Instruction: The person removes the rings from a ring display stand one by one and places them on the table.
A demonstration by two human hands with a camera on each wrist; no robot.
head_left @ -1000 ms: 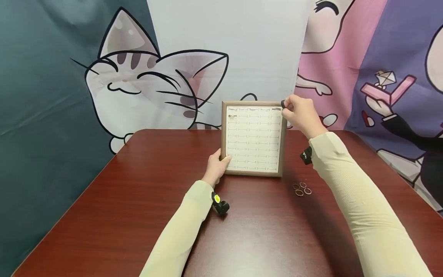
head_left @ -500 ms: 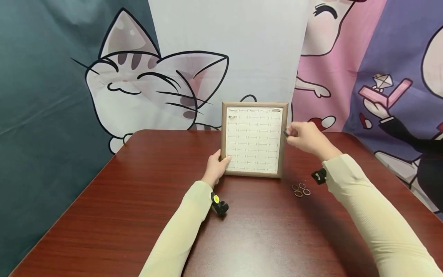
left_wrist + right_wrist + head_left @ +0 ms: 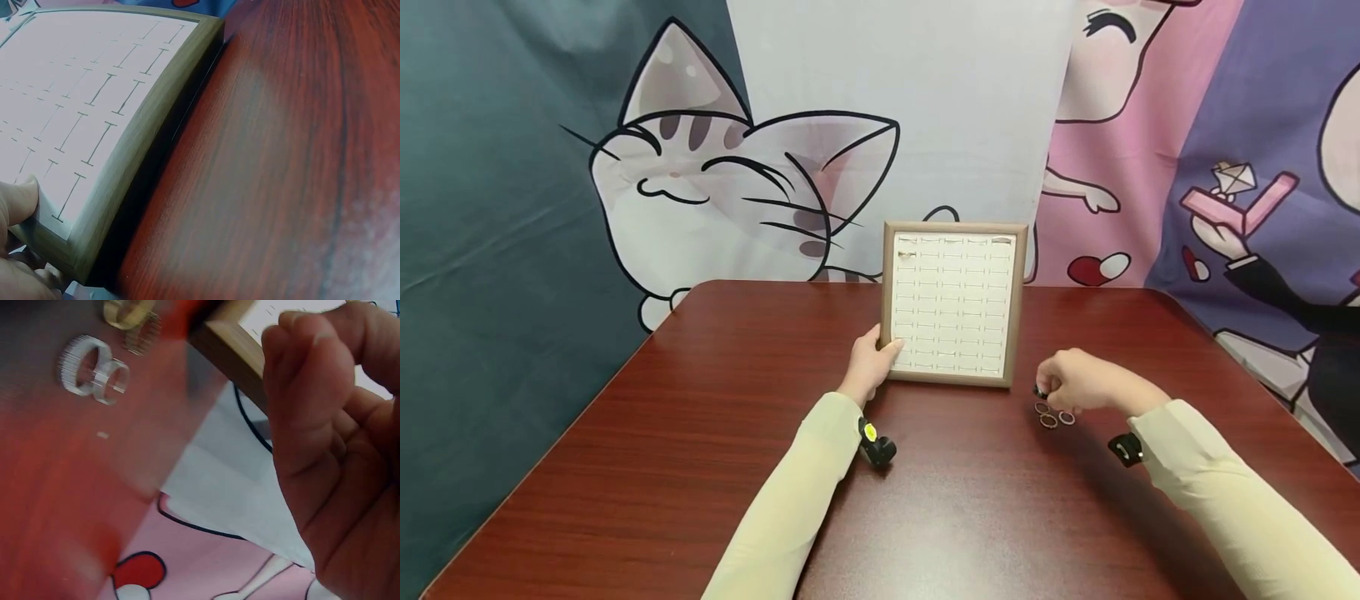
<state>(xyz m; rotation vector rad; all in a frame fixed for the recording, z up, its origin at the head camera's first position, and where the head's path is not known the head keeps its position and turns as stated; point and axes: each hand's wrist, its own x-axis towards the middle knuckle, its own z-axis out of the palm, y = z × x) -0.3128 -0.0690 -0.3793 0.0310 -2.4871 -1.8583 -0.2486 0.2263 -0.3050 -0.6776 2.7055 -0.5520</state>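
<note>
A wood-framed ring display board (image 3: 955,300) with a white slotted face stands tilted back on the table. My left hand (image 3: 867,367) grips its lower left edge, thumb (image 3: 19,200) on the front and fingers behind. A gold-coloured ring (image 3: 906,254) sits in a left slot, and a dark band (image 3: 1002,241) in the top right one. My right hand (image 3: 1078,382) is just above several loose rings (image 3: 1066,417), silver and gold-coloured. Its fingers are bent, thumb near the index finger; a small dark spot shows at the fingertips, its kind unclear. The wrist view shows nothing between them.
The dark red wooden table (image 3: 700,467) carries the board and rings. Behind it hangs a cartoon backdrop (image 3: 700,192) with a cat and other figures. A black wrist camera (image 3: 877,443) is strapped to the left wrist, another (image 3: 1126,450) to the right.
My right hand has come down from the board's upper right corner to the loose rings on the table. My left hand and the board stay in place.
</note>
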